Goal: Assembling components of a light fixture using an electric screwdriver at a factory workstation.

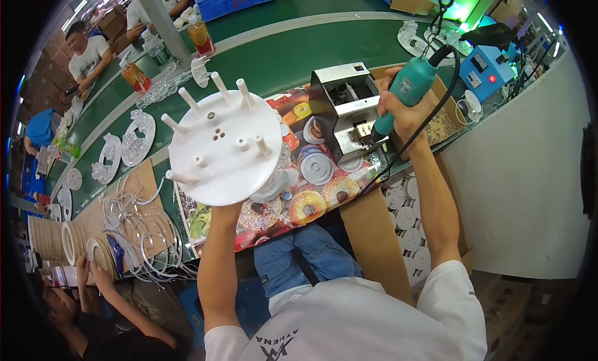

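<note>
A worker holds a white plastic disc up over the desk while a teal electric screwdriver dips to a metal screw feeder.

The disc, studded with upright pegs and small holes, is raised from below by the left hand; it hides the fingers, so how they clamp cannot be told. The right hand has its fingers wrapped tight around the screwdriver's grip, tip down at the feeder's mouth near the desk's right edge. Doing this well would seem to call for a plumb tool, so a screw seats squarely on the bit, and a level, steady disc. A doughnut-print mat covers the desk's near edge, a smaller white round part lying on it; a blue control box stands at the far right corner.
</note>
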The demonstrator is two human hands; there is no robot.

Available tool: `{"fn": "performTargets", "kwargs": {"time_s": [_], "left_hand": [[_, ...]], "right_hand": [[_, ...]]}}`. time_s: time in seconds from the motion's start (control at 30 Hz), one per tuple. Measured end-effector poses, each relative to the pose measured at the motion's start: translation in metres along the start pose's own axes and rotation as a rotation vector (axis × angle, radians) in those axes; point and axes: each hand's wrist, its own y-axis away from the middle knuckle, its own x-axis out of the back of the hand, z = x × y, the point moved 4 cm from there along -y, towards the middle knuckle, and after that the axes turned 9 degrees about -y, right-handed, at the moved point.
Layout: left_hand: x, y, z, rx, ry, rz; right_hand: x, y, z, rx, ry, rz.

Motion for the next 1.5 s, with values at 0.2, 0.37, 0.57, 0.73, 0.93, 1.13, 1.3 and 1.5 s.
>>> {"fn": "performTargets", "kwargs": {"time_s": [0.2, 0.37, 0.57, 0.73, 0.93, 1.13, 1.3, 1.5], "left_hand": [[0.01, -0.009, 0.012, 0.037, 0.438, 0.007], [0.009, -0.019, 0.033, 0.09, 1.21, 0.058], [0.016, -0.02, 0.039, -0.018, 0.735, 0.26], [0.033, -0.019, 0.038, -0.038, 0.646, 0.294], [0.002, -0.021, 0.023, 0.033, 0.733, 0.405], [-0.009, -0.018, 0.021, 0.029, 0.727, 0.452], [-0.021, -0.011, 0.018, 0.109, 0.828, 0.367], [0.004, -0.019, 0.028, -0.047, 0.478, 0.293]], "right_hand": [[-0.017, -0.007, -0.05, 0.01, -0.027, -0.032], [-0.073, -0.036, -0.122, 0.096, -0.319, -0.204], [-0.16, -0.068, -0.226, 0.456, -0.187, -0.144], [-0.21, -0.075, -0.22, 0.333, -0.303, -0.436], [-0.227, -0.066, -0.202, 0.097, -0.396, -0.383], [-0.227, -0.062, -0.199, 0.126, -0.408, -0.449], [-0.226, -0.058, -0.197, 0.12, -0.291, -0.405], [-0.226, -0.054, -0.195, 0.208, -0.299, -0.551]]}}
